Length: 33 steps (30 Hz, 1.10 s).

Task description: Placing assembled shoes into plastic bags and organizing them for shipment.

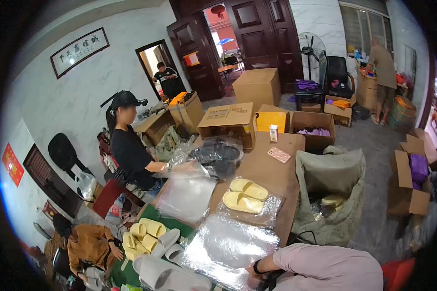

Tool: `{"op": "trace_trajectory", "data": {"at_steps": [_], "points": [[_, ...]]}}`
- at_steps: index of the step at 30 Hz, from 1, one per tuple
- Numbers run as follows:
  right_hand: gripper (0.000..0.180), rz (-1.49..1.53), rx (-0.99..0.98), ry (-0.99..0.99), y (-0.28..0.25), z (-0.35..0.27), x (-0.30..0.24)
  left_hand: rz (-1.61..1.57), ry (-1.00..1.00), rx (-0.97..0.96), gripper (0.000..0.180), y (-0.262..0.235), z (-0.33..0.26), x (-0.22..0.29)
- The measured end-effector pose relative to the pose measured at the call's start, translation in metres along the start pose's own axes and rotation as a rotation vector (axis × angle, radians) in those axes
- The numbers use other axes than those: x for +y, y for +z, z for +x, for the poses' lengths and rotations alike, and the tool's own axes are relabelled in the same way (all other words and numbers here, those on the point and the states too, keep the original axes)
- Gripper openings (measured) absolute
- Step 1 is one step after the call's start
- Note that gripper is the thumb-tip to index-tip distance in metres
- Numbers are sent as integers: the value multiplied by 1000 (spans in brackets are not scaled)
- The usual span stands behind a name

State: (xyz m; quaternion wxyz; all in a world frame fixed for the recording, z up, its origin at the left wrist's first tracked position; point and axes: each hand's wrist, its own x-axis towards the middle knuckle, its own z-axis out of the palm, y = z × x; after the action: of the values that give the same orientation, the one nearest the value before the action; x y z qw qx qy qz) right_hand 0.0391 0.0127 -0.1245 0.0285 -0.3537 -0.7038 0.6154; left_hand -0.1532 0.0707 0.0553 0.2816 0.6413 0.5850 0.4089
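Observation:
My right arm comes in at the lower right in a pale sleeve with a dark wrist band. My right hand (253, 278) is at the bottom edge, beside a stack of clear plastic bags (228, 245); its fingers are mostly hidden. My left hand does not show. Large light grey slippers (155, 271) lie left of the bags, and several yellow slippers (143, 236) are heaped behind them. Farther up the table, a pair of yellow slippers (245, 195) rests on clear plastic film.
Across the brown table (257, 165) lie a phone (279, 154) and a small white carton (274, 133). A green sack (325, 194) stands right of it. Cardboard boxes (228, 121) line the far end. A person in black (126, 150) handles plastic; another in brown (90, 247) sits left.

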Motion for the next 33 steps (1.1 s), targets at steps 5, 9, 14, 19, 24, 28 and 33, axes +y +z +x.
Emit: {"op": "trace_trajectory", "data": {"at_steps": [5,9,14,19,24,28,33], "points": [[23,-22,-177,-60,-11,6,-15,-321,3,43,54,20,-26,86],[21,7,-224,-76,14,-16,-6,-213,2,22,50,91,-23,25],[18,171,-41,-63,-6,-17,6,388,293,-618,48,132,-13,78],[21,140,222,-4,-28,-112,-73,451,625,-914,49,214,-21,141],[26,477,853,-129,-43,-187,-67,519,1009,-1154,50,273,-77,206],[28,-217,1211,163,-63,-310,-218,599,1098,-1181,51,297,-95,231],[27,-807,1684,-617,-64,-378,-358,768,1045,-1143,52,309,-84,227]]}}
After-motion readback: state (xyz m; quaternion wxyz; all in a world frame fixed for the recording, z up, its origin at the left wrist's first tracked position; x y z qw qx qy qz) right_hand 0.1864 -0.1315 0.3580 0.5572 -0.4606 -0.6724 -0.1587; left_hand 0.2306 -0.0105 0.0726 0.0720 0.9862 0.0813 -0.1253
